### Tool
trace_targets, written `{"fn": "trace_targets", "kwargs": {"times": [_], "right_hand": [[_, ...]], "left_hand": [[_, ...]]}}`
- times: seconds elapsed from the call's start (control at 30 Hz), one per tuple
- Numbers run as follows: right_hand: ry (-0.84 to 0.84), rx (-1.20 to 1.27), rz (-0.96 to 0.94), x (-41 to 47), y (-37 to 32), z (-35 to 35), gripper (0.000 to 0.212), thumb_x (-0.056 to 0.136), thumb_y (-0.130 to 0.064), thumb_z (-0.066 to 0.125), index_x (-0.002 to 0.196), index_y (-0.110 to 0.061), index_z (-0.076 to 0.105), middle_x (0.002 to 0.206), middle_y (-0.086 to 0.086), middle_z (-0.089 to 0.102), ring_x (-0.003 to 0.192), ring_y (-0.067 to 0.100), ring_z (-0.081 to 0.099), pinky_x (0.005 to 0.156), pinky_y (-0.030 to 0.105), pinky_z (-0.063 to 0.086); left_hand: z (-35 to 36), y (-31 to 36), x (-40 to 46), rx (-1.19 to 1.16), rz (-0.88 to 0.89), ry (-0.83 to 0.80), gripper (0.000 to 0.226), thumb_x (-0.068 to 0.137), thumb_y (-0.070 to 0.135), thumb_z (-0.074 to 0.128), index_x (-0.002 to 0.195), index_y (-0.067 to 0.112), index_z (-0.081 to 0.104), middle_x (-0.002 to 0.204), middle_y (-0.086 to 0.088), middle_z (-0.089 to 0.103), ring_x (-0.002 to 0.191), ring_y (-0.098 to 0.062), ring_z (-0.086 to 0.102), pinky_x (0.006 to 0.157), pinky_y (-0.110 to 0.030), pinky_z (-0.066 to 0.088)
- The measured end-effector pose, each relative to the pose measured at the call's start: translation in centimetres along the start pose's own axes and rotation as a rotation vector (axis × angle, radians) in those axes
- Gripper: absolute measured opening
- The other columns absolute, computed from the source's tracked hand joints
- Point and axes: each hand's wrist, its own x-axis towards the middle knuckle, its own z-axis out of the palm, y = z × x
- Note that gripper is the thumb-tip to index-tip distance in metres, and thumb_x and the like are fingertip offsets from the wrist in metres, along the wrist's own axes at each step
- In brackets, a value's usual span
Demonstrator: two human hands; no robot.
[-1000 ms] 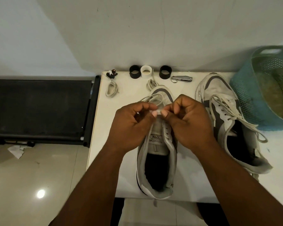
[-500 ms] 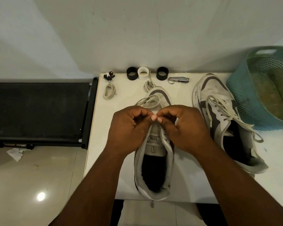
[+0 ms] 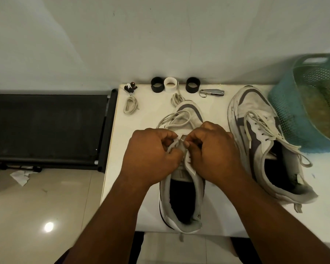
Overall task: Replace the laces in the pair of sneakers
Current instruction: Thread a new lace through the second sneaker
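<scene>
Near the front edge of the table (image 3: 227, 216), the sneaker (image 3: 181, 206) pointed straight away, and the left hand (image 3: 151, 155) and right hand (image 3: 213, 151) pinched its lace (image 3: 174, 119) from each side, equally close.

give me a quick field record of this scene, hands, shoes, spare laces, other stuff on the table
left hand: pinching the lace at the near sneaker's eyelets
right hand: pinching the same lace
near sneaker: centre of white table, lace loose over toe
second sneaker: to the right, laced, untied
spare laces: coil far left; coil by toe
basket: teal, far right
far edge: three rings, metal clipper
</scene>
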Motion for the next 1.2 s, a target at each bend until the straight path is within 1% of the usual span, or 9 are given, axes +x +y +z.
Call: {"fn": "trace_targets", "kwargs": {"times": [0.13,0.3,0.47,0.6,0.7,0.87,1.07,1.13,1.2], "right_hand": [[0.072,-0.014,0.048,-0.2,-0.3,1.2,0.007,0.093,-0.031,0.065,0.095,-0.029,0.072,0.093,-0.01,0.053,0.097,0.019,0.056,0.088,0.038,0.03],[0.16,0.024,0.063,-0.2,-0.4,2.1,0.02,0.089,-0.039,0.054,0.09,-0.028,0.072,0.091,-0.006,0.06,0.091,0.019,0.058,0.084,0.038,0.028],[0.204,0.095,0.079,-0.3,-0.1,2.9,0.016,0.091,-0.038,0.055,0.09,-0.031,0.07,0.092,-0.007,0.061,0.092,0.018,0.057,0.084,0.035,0.025],[0.215,0.145,0.075,-0.3,0.1,3.2,0.008,0.094,-0.033,0.061,0.09,-0.033,0.068,0.091,-0.008,0.061,0.091,0.016,0.057,0.086,0.037,0.028],[0.204,0.157,0.041,-0.2,0.6,3.2,0.01,0.096,-0.034,0.062,0.091,-0.032,0.071,0.09,-0.008,0.064,0.092,0.018,0.06,0.087,0.04,0.032],[0.195,0.182,0.009,-0.2,0.8,3.0,0.02,0.094,-0.043,0.057,0.094,-0.032,0.074,0.089,-0.009,0.065,0.091,0.016,0.06,0.086,0.042,0.035],[0.178,0.085,-0.059,0.0,1.5,2.3,0.015,0.088,-0.045,0.066,0.096,-0.036,0.074,0.091,-0.015,0.054,0.095,0.012,0.055,0.085,0.035,0.026],[0.174,0.055,-0.069,0.0,1.9,2.0,0.017,0.085,-0.049,0.068,0.097,-0.038,0.074,0.094,-0.014,0.054,0.096,0.01,0.053,0.085,0.033,0.023],[0.171,0.045,-0.072,-0.1,2.0,1.9,0.019,0.085,-0.049,0.068,0.099,-0.038,0.074,0.096,-0.013,0.055,0.097,0.01,0.053,0.085,0.032,0.022]], "left_hand": [[0.2,0.0,0.0,-0.13,-0.069,-0.009,0.045,0.068,0.045,0.069,0.108,0.027,0.08,0.086,0.016,0.077,0.076,0.002,0.072,0.08,-0.025,0.062],[0.4,-0.6,0.2,-0.237,-0.094,-0.053,0.043,0.067,0.039,0.074,0.107,0.025,0.08,0.087,0.015,0.077,0.078,0.0,0.073,0.077,-0.021,0.062],[0.5,-1.5,0.6,-0.32,-0.121,-0.086,0.031,0.078,0.007,0.084,0.104,0.024,0.077,0.085,0.01,0.078,0.078,-0.004,0.074,0.072,-0.017,0.059],[0.1,-1.6,0.7,-0.454,-0.154,-0.134,0.033,0.081,0.013,0.085,0.111,0.021,0.073,0.087,0.001,0.079,0.08,-0.016,0.076,0.073,-0.026,0.062],[0.0,-1.4,0.9,-0.584,-0.21,-0.109,0.014,0.096,0.015,0.07,0.109,0.013,0.074,0.082,-0.001,0.079,0.074,-0.013,0.075,0.067,-0.022,0.059],[1.3,-1.6,1.6,-0.311,-0.125,0.011,0.003,0.091,0.027,0.078,0.091,0.026,0.076,0.074,0.005,0.074,0.065,-0.014,0.071,0.066,-0.034,0.061],[1.9,-1.7,1.6,-0.115,-0.019,0.115,0.015,0.105,0.03,0.056,0.093,0.022,0.059,0.076,0.011,0.065,0.067,-0.003,0.06,0.064,-0.028,0.049],[1.3,-1.3,1.7,-0.371,-0.099,0.234,0.015,0.108,0.026,0.049,0.097,0.017,0.054,0.088,0.009,0.07,0.078,-0.002,0.065,0.072,-0.031,0.054],[0.3,-0.4,1.6,-0.914,-0.175,0.239,0.016,0.11,0.021,0.042,0.097,0.015,0.05,0.092,0.001,0.074,0.087,-0.014,0.071,0.081,-0.036,0.06]]}}
